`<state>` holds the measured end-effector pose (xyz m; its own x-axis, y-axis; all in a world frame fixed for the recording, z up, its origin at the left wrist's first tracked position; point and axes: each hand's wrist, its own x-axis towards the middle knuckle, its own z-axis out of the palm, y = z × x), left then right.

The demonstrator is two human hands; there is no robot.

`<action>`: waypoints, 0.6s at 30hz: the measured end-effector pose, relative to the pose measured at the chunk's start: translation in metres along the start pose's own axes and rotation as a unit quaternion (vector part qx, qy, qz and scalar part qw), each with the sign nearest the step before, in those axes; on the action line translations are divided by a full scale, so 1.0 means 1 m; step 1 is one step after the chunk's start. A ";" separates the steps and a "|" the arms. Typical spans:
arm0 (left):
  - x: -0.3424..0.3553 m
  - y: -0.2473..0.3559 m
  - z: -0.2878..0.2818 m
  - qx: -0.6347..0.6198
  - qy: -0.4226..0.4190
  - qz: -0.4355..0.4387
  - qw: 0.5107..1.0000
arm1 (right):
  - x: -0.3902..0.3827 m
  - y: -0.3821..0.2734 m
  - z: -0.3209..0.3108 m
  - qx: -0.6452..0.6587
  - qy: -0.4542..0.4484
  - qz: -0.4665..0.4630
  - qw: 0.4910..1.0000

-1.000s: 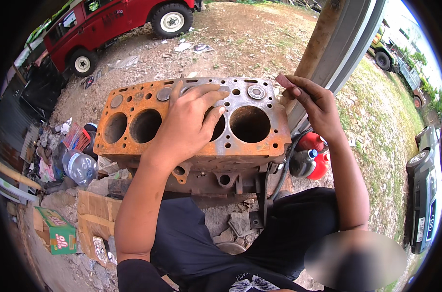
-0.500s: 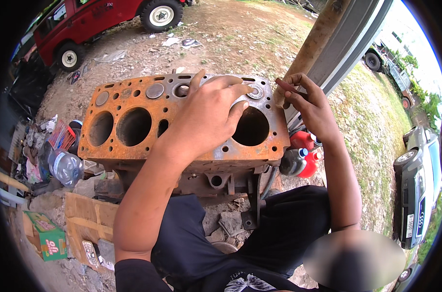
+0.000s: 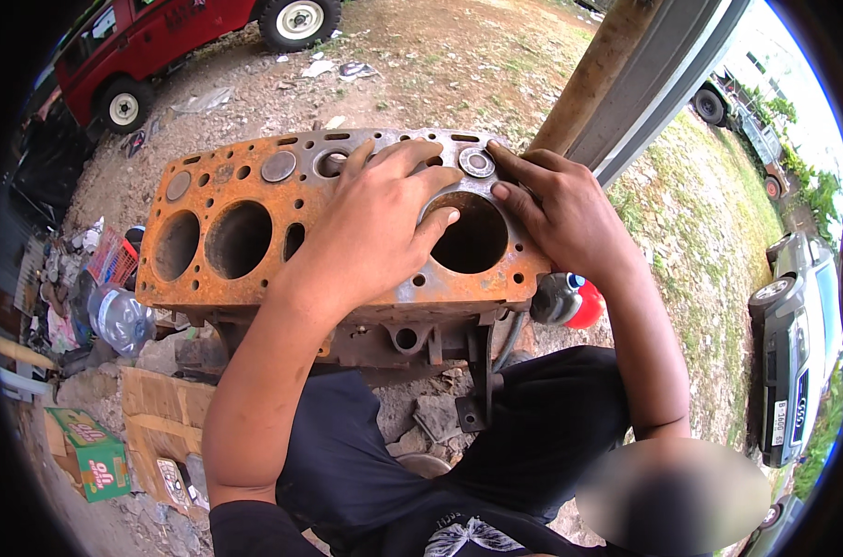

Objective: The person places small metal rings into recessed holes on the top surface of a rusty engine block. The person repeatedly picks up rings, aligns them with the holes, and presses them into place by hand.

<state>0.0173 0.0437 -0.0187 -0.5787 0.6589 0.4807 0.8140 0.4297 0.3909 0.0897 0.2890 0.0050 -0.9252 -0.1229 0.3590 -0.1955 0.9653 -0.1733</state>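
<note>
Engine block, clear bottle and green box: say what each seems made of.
Engine block: metal, probably cast iron, matte orange rust giving way to bare grey. Clear bottle: likely plastic, glossy and see-through. Green box: apparently printed cardboard, given its plain brown flap.

Daylight falls on stony, grass-patched ground (image 3: 459, 56); a red off-road vehicle (image 3: 152, 42) stands at upper left, a grey metal post (image 3: 644, 84) nearer, a silver car (image 3: 797, 311) far right.

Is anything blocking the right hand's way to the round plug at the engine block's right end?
Nothing visible: the right hand is close beside the round plug on the engine block, with no object between. The left hand is on the plug's other side.
</note>
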 end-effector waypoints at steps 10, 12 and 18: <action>-0.003 0.007 -0.003 0.020 -0.025 -0.015 0.999 | -0.003 -0.018 0.002 -0.091 -0.011 0.014 0.996; -0.004 0.008 -0.006 0.041 -0.031 -0.025 0.998 | -0.003 -0.015 0.002 -0.065 -0.013 -0.001 0.998; -0.008 0.014 -0.006 0.051 -0.025 -0.035 0.998 | 0.002 -0.014 -0.008 -0.115 -0.057 0.044 0.991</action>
<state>0.0331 0.0405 -0.0130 -0.6325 0.6548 0.4139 0.7746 0.5345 0.3381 0.0936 0.2769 0.0156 -0.9686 -0.0486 0.2437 -0.0451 0.9988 0.0199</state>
